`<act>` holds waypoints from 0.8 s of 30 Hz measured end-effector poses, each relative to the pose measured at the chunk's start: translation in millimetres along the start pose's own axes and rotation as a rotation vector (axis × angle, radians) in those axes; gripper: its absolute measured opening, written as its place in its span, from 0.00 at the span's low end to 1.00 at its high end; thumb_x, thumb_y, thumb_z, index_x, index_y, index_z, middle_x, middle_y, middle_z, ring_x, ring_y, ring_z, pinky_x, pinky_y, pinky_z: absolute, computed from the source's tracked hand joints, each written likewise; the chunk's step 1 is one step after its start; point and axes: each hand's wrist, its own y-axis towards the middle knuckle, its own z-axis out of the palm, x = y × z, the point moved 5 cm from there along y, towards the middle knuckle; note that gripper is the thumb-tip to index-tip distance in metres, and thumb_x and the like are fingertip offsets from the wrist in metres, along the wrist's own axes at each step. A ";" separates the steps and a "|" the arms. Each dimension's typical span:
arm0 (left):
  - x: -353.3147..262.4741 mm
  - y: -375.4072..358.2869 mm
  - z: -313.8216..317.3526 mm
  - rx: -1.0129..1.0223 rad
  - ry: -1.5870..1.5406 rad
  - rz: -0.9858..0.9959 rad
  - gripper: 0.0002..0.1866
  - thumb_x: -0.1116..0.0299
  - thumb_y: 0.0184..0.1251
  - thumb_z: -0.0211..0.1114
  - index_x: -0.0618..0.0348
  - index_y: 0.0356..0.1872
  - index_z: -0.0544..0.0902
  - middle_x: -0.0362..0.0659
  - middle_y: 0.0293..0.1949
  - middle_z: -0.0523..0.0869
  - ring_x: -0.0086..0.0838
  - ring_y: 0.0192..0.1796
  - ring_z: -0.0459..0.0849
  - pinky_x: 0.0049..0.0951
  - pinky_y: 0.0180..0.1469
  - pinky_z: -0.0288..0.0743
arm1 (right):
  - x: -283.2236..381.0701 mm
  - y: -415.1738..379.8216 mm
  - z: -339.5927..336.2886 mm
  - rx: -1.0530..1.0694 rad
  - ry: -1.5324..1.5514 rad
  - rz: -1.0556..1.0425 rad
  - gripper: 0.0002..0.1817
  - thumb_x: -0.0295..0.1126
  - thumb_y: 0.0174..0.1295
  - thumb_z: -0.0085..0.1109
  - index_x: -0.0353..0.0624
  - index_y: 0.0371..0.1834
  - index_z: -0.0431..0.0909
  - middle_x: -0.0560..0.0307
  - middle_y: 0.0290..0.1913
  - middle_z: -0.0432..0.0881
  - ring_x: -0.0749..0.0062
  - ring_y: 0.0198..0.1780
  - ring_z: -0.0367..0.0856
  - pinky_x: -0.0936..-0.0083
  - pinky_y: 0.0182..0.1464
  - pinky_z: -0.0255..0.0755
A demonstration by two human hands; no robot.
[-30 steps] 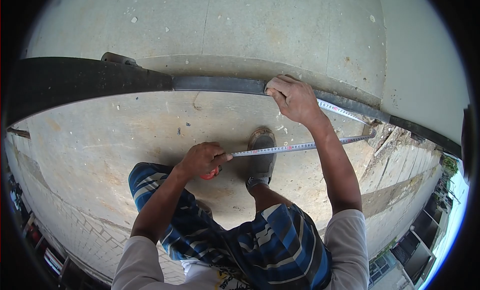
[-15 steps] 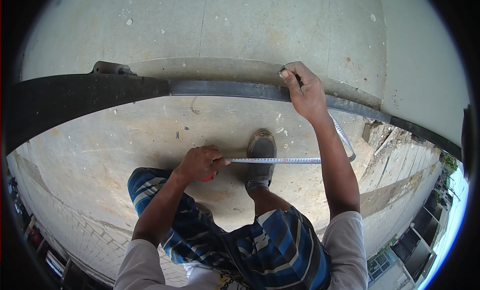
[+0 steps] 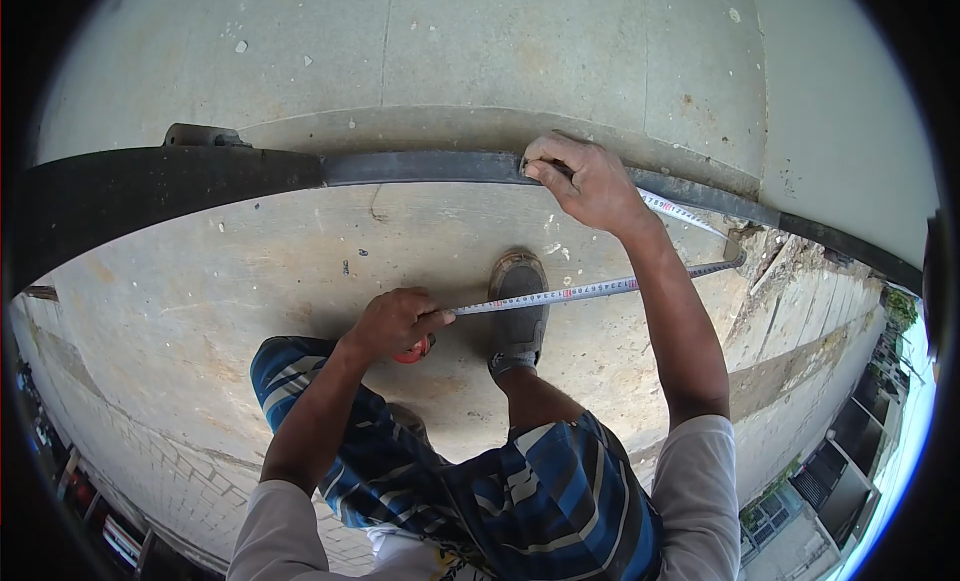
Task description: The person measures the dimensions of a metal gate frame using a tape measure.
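Note:
My left hand (image 3: 395,323) is closed around a tape measure, whose red case (image 3: 415,349) peeks out beneath the fingers. From there the white blade (image 3: 565,294) runs right over my shoe (image 3: 519,291) and passes behind my right forearm. It bends back sharply beyond the arm and returns to my right hand (image 3: 583,179). That hand is closed in a pinch at the blade's end, against the dark metal bar (image 3: 425,168). The fingers hide most of the end.
The bar crosses the whole view, with a bracket (image 3: 205,136) on its far side at left. Behind it lies a smooth grey concrete surface (image 3: 500,51). Broken concrete (image 3: 765,251) shows at right, and paving blocks (image 3: 190,471) lie at lower left.
My right hand has moved left and down from beyond the bar onto it. The blade's fold has shifted right and up, and more of its returning stretch shows.

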 end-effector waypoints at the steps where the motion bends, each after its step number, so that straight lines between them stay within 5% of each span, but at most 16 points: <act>1: -1.5 -0.5 -1.5 -0.011 -0.004 0.010 0.18 0.55 0.72 0.68 0.60 0.28 0.87 0.45 0.25 0.79 0.38 0.29 0.82 0.40 0.35 0.75 | 0.3 0.2 0.8 0.004 -0.001 -0.001 0.06 0.33 0.69 0.66 0.44 0.44 0.81 0.54 0.34 0.83 0.67 0.32 0.79 0.69 0.39 0.75; 9: -1.4 1.7 -1.5 0.000 0.028 0.013 0.21 0.50 0.73 0.66 0.58 0.29 0.88 0.44 0.26 0.82 0.40 0.31 0.84 0.41 0.36 0.77 | 6.9 0.2 4.8 -0.018 -0.131 -0.009 0.07 0.35 0.70 0.64 0.48 0.45 0.81 0.55 0.39 0.85 0.52 0.36 0.84 0.62 0.39 0.77; 16: -3.6 7.5 0.0 0.023 -0.016 0.008 0.18 0.55 0.73 0.67 0.59 0.29 0.87 0.44 0.27 0.83 0.37 0.30 0.83 0.40 0.36 0.76 | 20.0 -4.7 5.1 0.021 -0.244 0.077 0.05 0.35 0.70 0.62 0.47 0.42 0.80 0.54 0.39 0.85 0.49 0.37 0.85 0.57 0.38 0.76; 18: -4.8 5.6 -0.2 0.003 0.003 0.051 0.18 0.54 0.72 0.67 0.59 0.29 0.87 0.44 0.27 0.83 0.37 0.30 0.83 0.40 0.36 0.76 | 23.9 -35.4 39.1 0.567 -0.383 0.026 0.06 0.36 0.70 0.61 0.47 0.40 0.80 0.53 0.39 0.85 0.49 0.39 0.85 0.57 0.39 0.76; 24: 7.1 4.1 8.2 0.086 0.094 0.002 0.20 0.50 0.71 0.67 0.56 0.29 0.87 0.43 0.27 0.82 0.38 0.33 0.84 0.40 0.37 0.77 | 13.1 -97.3 41.8 0.145 0.153 0.161 0.06 0.32 0.71 0.63 0.43 0.42 0.80 0.51 0.36 0.84 0.55 0.35 0.84 0.64 0.39 0.76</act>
